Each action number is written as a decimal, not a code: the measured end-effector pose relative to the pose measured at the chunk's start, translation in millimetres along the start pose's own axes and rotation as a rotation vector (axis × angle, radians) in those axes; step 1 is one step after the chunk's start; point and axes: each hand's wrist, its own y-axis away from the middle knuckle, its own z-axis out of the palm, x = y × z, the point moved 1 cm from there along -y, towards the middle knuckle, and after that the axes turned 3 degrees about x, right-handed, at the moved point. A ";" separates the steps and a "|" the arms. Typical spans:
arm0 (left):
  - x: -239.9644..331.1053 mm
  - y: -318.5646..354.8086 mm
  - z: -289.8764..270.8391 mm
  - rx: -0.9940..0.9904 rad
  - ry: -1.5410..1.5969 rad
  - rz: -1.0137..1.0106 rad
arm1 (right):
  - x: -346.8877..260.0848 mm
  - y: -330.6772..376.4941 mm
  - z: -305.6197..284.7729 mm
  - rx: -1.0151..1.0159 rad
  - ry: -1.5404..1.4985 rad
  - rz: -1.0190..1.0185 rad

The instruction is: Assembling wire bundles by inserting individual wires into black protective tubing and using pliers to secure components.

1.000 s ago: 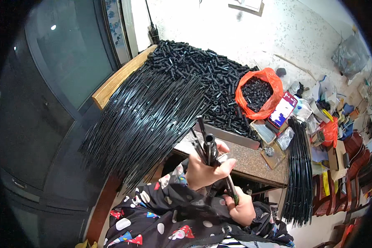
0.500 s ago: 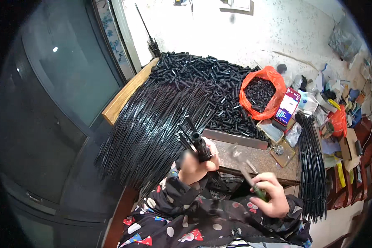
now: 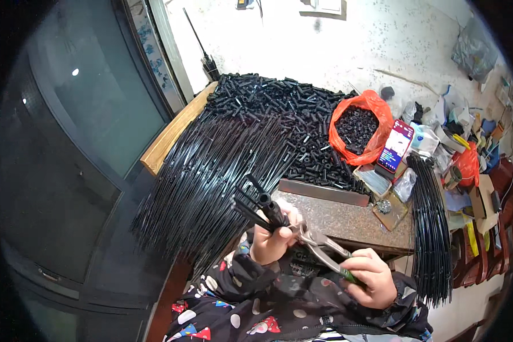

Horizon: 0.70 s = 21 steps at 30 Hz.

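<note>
Moved since half a second ago: pliers [image 3: 310, 235], shifted left and down, head now at left thumb, just below visible part of black tube [image 3: 275, 211]. Pliers' long axis diagonal, from right hand [image 3: 373, 279] at lower right to left hand [image 3: 272, 244]; head pointing up-left. Handles spread, gap visible between; green grip on lower one. Contact of jaws with tube: cannot tell, too small and partly hidden.

Tube in left hand, in front of speckled tabletop [image 3: 347, 219]. Long axis slanted; open mouth up-left and toward camera, other end down-right, hidden among fingers. Thin black rods [image 3: 246, 212] just beside tube on its left, ends also up-left.

Left hand clamped on tube and rods, thumb across front. Right hand closed around pliers' handles, close to same spot as earlier.

Also different: tube and rods slightly lower and further left; pliers fairly sharp, head blurred before and well apart from left hand. Same as earlier: heap of short black tubes [image 3: 256, 97], spread of long black rods [image 3: 199, 171], orange bag [image 3: 376, 101], lit phone [image 3: 395, 147].
</note>
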 end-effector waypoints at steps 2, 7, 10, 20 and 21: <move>0.5 -0.5 4.4 -0.038 0.029 -0.070 | 0.6 2.8 -3.1 0.024 0.061 -0.004; 6.1 -6.7 9.9 0.008 -0.102 -0.214 | -13.9 -7.6 -16.0 0.211 0.925 -0.169; 4.4 -10.3 10.5 0.038 -0.128 -0.199 | -5.0 -6.2 -12.3 0.317 1.044 -0.200; 16.4 -11.6 6.2 0.018 -0.195 -0.075 | 18.0 4.9 -5.7 -0.224 -0.673 0.470; 16.0 -12.8 10.9 -0.003 -0.195 -0.095 | 19.4 17.7 5.9 -0.160 -1.247 0.825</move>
